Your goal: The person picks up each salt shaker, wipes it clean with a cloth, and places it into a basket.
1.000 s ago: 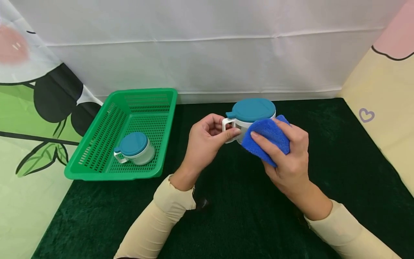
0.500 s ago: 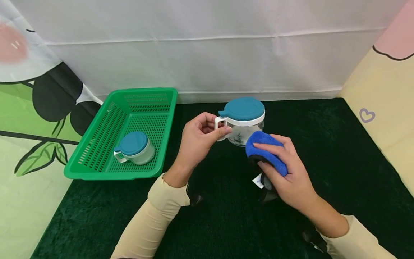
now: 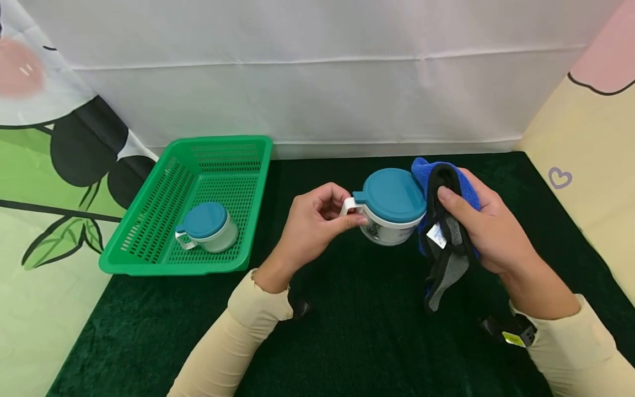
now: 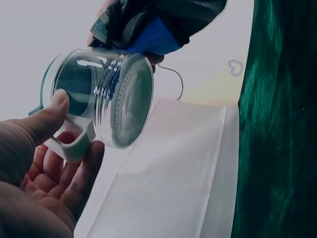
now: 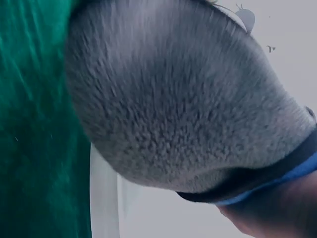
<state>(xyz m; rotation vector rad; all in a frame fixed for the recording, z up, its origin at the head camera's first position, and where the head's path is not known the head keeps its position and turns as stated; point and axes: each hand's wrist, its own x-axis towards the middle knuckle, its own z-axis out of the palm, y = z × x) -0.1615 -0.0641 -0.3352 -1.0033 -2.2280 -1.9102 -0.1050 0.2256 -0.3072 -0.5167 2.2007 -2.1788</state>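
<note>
A clear glass jar point(image 3: 387, 234) with a teal lid point(image 3: 394, 194) and a white handle is held up over the dark green cloth. My left hand point(image 3: 317, 229) grips it by the handle. In the left wrist view the jar's ribbed glass base point(image 4: 133, 101) faces the camera. A blue and grey cleaning cloth point(image 3: 448, 220) with black edging and a white tag hangs from my right hand point(image 3: 491, 220), which pinches it against the jar's right side. Grey fabric point(image 5: 183, 94) fills most of the right wrist view and hides the jar there.
A green perforated basket point(image 3: 173, 269) stands at the left, holding a similar teal-lidded jar point(image 3: 213, 229) on its side of the table. The dark green cloth point(image 3: 347, 331) covers the tabletop. A white curtain point(image 3: 317, 105) closes off the back, with printed sheets at both sides.
The right hand drew the cloth down off the jar, then brought it back up to the jar's right side, its grey face now showing. The jar shifted left, then back right and lower, its lid tilting.
</note>
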